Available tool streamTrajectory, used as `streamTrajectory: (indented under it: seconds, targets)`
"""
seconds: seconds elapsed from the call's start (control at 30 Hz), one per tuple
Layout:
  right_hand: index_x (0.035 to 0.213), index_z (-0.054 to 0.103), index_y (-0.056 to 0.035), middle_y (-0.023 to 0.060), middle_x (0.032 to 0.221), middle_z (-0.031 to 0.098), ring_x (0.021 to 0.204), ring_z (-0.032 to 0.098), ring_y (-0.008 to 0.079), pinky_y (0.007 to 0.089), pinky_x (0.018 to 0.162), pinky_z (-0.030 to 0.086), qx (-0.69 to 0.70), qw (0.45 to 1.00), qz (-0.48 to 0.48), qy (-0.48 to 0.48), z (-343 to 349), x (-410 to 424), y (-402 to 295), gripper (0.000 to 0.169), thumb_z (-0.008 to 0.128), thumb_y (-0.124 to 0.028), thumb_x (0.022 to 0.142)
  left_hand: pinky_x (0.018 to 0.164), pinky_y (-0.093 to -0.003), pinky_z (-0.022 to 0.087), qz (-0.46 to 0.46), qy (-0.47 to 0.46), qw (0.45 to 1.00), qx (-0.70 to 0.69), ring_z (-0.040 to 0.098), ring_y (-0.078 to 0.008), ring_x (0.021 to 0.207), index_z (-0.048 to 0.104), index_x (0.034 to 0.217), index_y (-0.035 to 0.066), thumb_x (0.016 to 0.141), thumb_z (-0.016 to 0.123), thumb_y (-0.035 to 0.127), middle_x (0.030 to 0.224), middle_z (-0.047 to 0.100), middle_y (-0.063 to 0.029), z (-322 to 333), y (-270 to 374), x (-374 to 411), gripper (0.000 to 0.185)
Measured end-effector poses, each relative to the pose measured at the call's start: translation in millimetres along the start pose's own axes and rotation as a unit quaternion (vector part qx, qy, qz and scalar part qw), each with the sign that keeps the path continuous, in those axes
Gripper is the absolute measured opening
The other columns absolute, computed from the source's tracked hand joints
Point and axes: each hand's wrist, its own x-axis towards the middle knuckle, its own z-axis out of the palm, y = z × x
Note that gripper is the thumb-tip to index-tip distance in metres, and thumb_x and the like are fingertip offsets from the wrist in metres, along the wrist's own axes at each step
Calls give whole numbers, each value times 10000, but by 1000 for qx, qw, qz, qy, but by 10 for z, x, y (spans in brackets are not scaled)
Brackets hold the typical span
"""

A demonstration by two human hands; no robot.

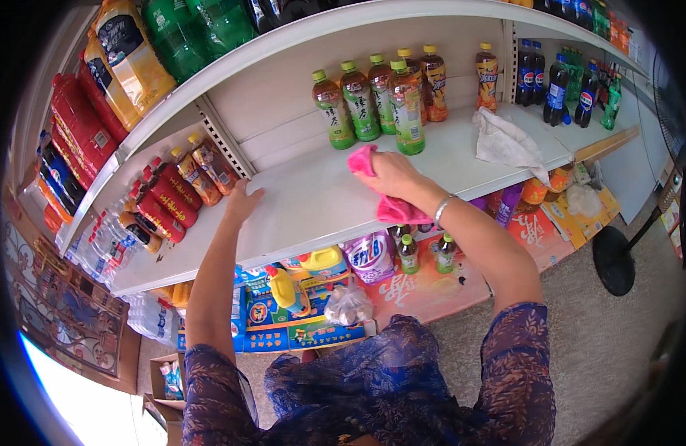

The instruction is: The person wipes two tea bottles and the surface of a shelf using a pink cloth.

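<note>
My right hand [392, 170] grips a bright pink cloth [398, 212] over the white shelf [298, 206], just in front of several green tea bottles [365, 111] with light-green caps. Part of the cloth hangs over the shelf's front edge. My left hand [243, 202] is at the shelf surface on the left, thumb spread from the fingers, close beside a yellow-capped iced tea bottle [213, 164]. Whether it touches that bottle I cannot tell. A crumpled white cloth [504, 139] lies on the shelf to the right, before another iced tea bottle [486, 78].
Red bottles [167, 189] stand left of my left hand. An upper shelf [320, 28] holds large drink bottles. Beneath are yellow cleaner bottles [287, 290], a purple detergent bag [369, 256] and small tea bottles [408, 255]. A fan base [613, 261] stands on the floor at right.
</note>
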Motion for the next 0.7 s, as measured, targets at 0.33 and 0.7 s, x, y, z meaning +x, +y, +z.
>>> streamTrajectory:
  seconds: [0.33,0.7]
  targets:
    - [929,598,-80,142,781,633,750,601,351,400,669,478,71,975,175,117,-380,-583,989,235,581,-252,769,825,-367,440,88,-89,984,-125,552,-315,893,394,1247,-1,733,643,320,1093,495,-244,807,1589,-117,656]
    - [1325,303,-122,239,970,598,914,579,377,425,824,462,-283,913,287,59,-1098,248,1463,603,518,-332,802,833,-399,431,260,-35,965,-27,542,-334,943,475,1166,13,738,637,287,1102,514,-206,1255,2102,-278,533]
